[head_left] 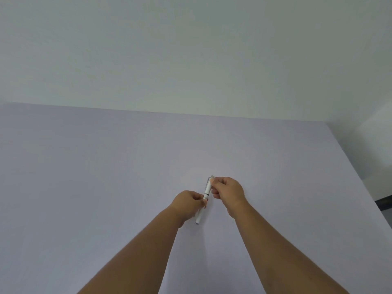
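A white pen (206,193) with a capped top end and a small clip is held above the pale lilac table (106,177), tilted slightly from upright. My left hand (187,203) pinches the pen's barrel near its middle, and the lower tip sticks out below the fingers. My right hand (227,190) pinches the cap end at the top. Both forearms reach in from the bottom of the view.
The lilac table fills the lower part of the view, with its far edge against a plain white wall (191,49). The table's right edge (358,177) drops off to a dark floor strip (385,201).
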The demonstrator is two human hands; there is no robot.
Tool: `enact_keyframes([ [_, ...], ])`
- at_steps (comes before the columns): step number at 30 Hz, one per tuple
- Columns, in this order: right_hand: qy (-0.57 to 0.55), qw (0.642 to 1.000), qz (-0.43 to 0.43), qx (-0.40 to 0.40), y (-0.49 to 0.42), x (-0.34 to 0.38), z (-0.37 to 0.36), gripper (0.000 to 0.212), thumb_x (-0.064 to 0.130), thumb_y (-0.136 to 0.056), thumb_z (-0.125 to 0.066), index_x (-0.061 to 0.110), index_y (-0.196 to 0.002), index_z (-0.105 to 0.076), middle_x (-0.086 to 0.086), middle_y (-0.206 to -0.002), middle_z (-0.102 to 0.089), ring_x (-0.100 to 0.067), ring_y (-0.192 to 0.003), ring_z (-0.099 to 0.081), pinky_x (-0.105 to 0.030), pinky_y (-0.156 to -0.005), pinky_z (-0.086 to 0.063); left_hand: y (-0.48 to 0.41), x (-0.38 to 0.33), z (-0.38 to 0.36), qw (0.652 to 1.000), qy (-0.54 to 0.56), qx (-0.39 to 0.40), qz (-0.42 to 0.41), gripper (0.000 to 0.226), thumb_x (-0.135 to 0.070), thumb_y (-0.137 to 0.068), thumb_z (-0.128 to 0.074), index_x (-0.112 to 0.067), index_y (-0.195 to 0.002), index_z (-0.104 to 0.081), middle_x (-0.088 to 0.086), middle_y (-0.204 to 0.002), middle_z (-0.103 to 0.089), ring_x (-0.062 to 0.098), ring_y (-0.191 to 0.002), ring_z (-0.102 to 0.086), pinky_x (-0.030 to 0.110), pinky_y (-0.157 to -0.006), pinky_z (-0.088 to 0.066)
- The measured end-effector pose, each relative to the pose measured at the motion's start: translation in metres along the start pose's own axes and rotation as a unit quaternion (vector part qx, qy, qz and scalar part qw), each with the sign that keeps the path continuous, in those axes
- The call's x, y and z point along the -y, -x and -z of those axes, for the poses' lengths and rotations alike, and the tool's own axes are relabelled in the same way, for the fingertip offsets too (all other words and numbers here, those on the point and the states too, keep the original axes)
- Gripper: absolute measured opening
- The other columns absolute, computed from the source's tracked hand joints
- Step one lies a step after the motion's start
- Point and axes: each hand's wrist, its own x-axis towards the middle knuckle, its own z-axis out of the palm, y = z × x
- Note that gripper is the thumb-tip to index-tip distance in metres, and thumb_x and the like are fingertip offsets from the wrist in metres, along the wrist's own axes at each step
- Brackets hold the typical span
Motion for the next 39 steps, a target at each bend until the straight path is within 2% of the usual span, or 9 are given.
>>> enact_keyframes([
  [2, 0.130, 0.990, 0.009, -0.057, -0.003, -0.004, 0.005, 0.021, 0.019, -0.088, -0.050, 0.010, -0.086, -0.068, -0.009, -0.087, -0.070, -0.025, -0.082, -0.066, -0.036, -0.077, -0.054, -0.003, 0.004, -0.004, 1.000, 0.001, -0.019, 0.010, 0.012, -0.019, -0.085, -0.060, -0.016, -0.084, -0.072, 0.002, -0.083, -0.061, 0.021, -0.078, -0.054, 0.038, -0.088, -0.053],
  [4, 0.233, 0.967, -0.004, -0.107, -0.003, -0.011, 0.012, 0.023, 0.014, -0.088, -0.046, 0.005, -0.099, -0.064, -0.012, -0.100, -0.069, -0.030, -0.095, -0.063, -0.030, -0.074, -0.046, -0.006, 0.009, -0.008, 0.999, 0.021, -0.045, 0.020, 0.009, -0.016, -0.083, -0.062, -0.017, -0.087, -0.070, 0.005, -0.088, -0.065, 0.022, -0.080, -0.060, 0.042, -0.092, -0.055],
  [9, 0.308, 0.943, -0.064, -0.110, 0.003, -0.036, 0.024, 0.022, 0.015, -0.084, -0.051, 0.001, -0.096, -0.062, -0.015, -0.094, -0.069, -0.029, -0.078, -0.063, -0.030, -0.060, -0.047, -0.010, 0.014, -0.017, 0.995, 0.012, -0.103, 0.011, 0.016, -0.014, -0.082, -0.064, -0.013, -0.097, -0.070, 0.005, -0.090, -0.069, 0.025, -0.089, -0.068, 0.040, -0.089, -0.056],
  [14, 0.310, 0.945, -0.050, -0.096, 0.007, -0.044, 0.014, 0.019, 0.013, -0.085, -0.050, 0.005, -0.095, -0.064, -0.012, -0.094, -0.070, -0.029, -0.084, -0.066, -0.033, -0.067, -0.052, -0.013, 0.015, -0.024, 0.992, -0.005, -0.126, 0.009, 0.013, -0.015, -0.083, -0.063, -0.015, -0.095, -0.069, 0.003, -0.093, -0.068, 0.023, -0.090, -0.067, 0.037, -0.088, -0.056],
  [16, 0.306, 0.948, -0.041, -0.083, 0.009, -0.044, 0.007, 0.019, 0.015, -0.085, -0.051, 0.007, -0.095, -0.064, -0.010, -0.094, -0.070, -0.028, -0.084, -0.066, -0.032, -0.067, -0.052, -0.014, 0.016, -0.027, 0.990, -0.002, -0.139, 0.009, 0.016, -0.014, -0.082, -0.064, -0.014, -0.098, -0.067, 0.002, -0.090, -0.065, 0.021, -0.084, -0.064, 0.034, -0.082, -0.056],
  [19, 0.302, 0.950, -0.029, -0.072, 0.011, -0.045, 0.000, 0.018, 0.019, -0.086, -0.053, 0.010, -0.096, -0.064, -0.008, -0.095, -0.070, -0.026, -0.087, -0.066, -0.033, -0.072, -0.054, -0.017, 0.015, -0.031, 0.987, -0.001, -0.157, 0.011, 0.017, -0.015, -0.082, -0.066, -0.013, -0.099, -0.064, -0.003, -0.086, -0.060, 0.015, -0.077, -0.057, 0.025, -0.069, -0.047],
  [24, 0.294, 0.954, -0.022, -0.062, 0.011, -0.045, -0.006, 0.016, 0.022, -0.086, -0.055, 0.011, -0.093, -0.064, -0.007, -0.094, -0.070, -0.025, -0.087, -0.066, -0.039, -0.077, -0.057, -0.018, 0.013, -0.034, 0.987, 0.004, -0.161, 0.017, 0.015, -0.016, -0.082, -0.067, -0.013, -0.097, -0.064, -0.001, -0.085, -0.062, 0.017, -0.078, -0.060, 0.025, -0.067, -0.046],
  [29, 0.283, 0.957, -0.018, -0.056, 0.010, -0.045, -0.009, 0.015, 0.025, -0.085, -0.058, 0.013, -0.091, -0.065, -0.006, -0.091, -0.071, -0.024, -0.084, -0.067, -0.038, -0.076, -0.057, -0.019, 0.015, -0.035, 0.985, 0.013, -0.171, 0.023, 0.008, -0.014, -0.081, -0.065, -0.016, -0.087, -0.062, -0.003, -0.077, -0.061, 0.011, -0.066, -0.057, 0.019, -0.056, -0.045],
  [39, 0.263, 0.963, -0.014, -0.059, 0.011, -0.047, -0.008, 0.010, 0.028, -0.085, -0.061, 0.018, -0.082, -0.060, 0.003, -0.080, -0.062, -0.021, -0.082, -0.065, -0.035, -0.073, -0.054, -0.021, 0.014, -0.035, 0.984, 0.005, -0.172, 0.043, 0.005, -0.017, -0.078, -0.064, -0.019, -0.082, -0.062, -0.002, -0.076, -0.061, 0.022, -0.078, -0.066, 0.032, -0.074, -0.057],
])
